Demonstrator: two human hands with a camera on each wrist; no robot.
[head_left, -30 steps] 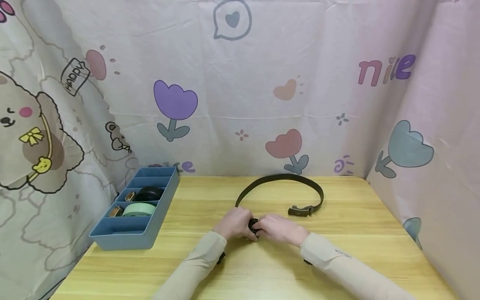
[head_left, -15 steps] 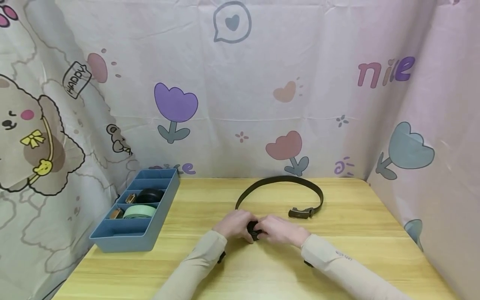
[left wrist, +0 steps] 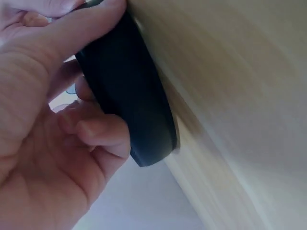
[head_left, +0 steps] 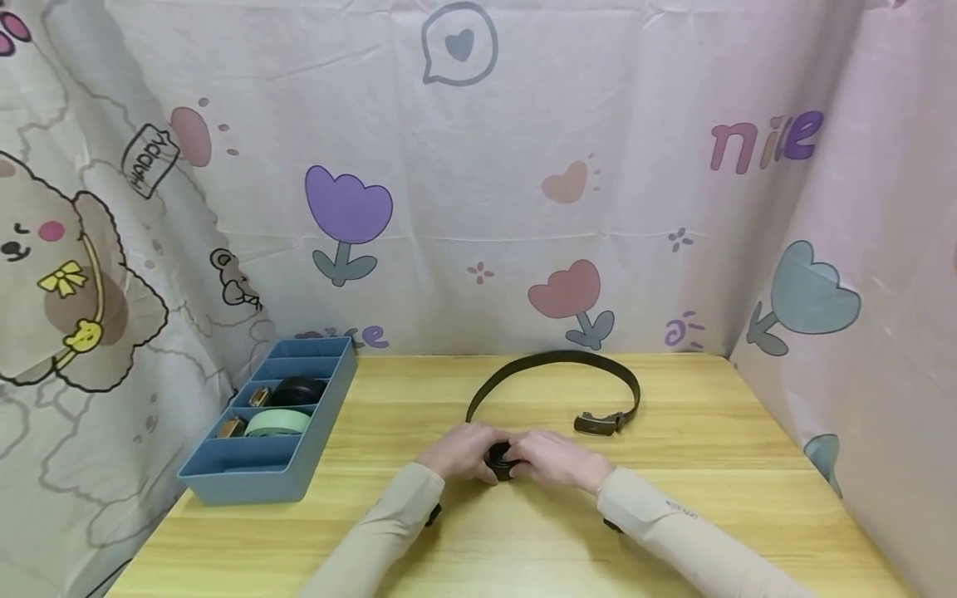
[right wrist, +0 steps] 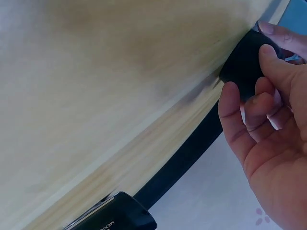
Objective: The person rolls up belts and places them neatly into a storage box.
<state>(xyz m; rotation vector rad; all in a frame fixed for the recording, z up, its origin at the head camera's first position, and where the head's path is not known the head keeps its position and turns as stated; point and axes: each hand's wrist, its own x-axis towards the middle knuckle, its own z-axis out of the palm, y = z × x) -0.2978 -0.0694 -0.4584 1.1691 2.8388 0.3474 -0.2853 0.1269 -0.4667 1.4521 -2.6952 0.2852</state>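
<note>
A black belt arcs over the table, its free end carrying a dark metal buckle. Its near part is wound into a coil standing on edge between both hands. My left hand holds the coil from the left, thumb and fingers round it; the left wrist view shows the coil's outer band close up. From the right, my right hand pinches the coil with thumb and fingers. In the right wrist view the strap runs from the coil towards the lettered buckle.
At the left of the wooden table stands a blue divided tray. In its compartments lie a rolled black belt and a rolled light green belt, each beside a gold-coloured buckle. A patterned curtain hangs behind the table.
Both hands and the coil have shifted slightly left. The coil's round face shows a little more between the fingers. The buckle end has stayed in nearly the same place.
</note>
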